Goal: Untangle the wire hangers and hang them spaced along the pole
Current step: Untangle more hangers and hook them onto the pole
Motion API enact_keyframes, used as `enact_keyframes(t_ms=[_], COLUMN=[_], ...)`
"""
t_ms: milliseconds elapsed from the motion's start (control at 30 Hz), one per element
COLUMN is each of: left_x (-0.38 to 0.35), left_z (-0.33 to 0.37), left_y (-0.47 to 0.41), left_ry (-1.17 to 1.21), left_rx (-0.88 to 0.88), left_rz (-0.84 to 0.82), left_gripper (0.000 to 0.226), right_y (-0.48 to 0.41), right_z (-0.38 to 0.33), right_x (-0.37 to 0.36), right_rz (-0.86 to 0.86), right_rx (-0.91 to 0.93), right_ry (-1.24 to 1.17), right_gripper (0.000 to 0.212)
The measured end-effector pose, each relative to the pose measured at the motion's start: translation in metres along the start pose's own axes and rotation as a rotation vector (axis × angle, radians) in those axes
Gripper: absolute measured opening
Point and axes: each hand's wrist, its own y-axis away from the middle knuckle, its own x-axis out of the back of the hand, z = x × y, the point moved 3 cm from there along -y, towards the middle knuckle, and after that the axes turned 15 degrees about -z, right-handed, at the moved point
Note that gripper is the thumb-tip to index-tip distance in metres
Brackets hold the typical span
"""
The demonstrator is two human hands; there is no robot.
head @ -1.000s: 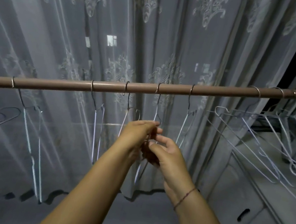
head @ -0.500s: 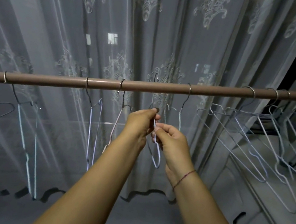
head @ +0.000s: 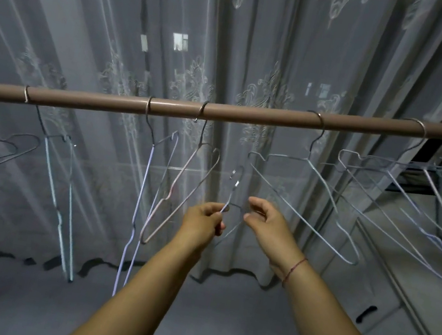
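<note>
Wire hanger (head: 233, 187) partly hidden behind left hand (head: 202, 220).

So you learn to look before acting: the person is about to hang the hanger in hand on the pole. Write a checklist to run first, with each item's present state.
1. Left hand pinches the held hanger: ok.
2. Its hook hangs below the pole, unhooked: ok.
3. Bare stretch of pole above it: ok.
4. Right hand gripping it: cannot tell.
5. Right-side hangers spaced apart: not ok, overlapping.
</note>
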Motion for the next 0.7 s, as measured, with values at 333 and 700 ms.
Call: enact_keyframes(t_ms=[333, 700], left_x=[0.001, -0.043], left_z=[-0.005, 0.023], left_y=[0.029, 0.044], left_ry=[-0.309, -0.090], left_rx=[-0.068, -0.276], left_rz=[-0.152, 0.193], left_gripper=[0.030, 0.014], right_y=[0.038, 0.109], right_z=[0.022, -0.009], right_x=[0.015, 0.029], right_rz=[-0.119, 0.072], right_rx=[-0.043, 0.028], right_ry=[0.636, 0.008], right_gripper=[0.031, 0.019])
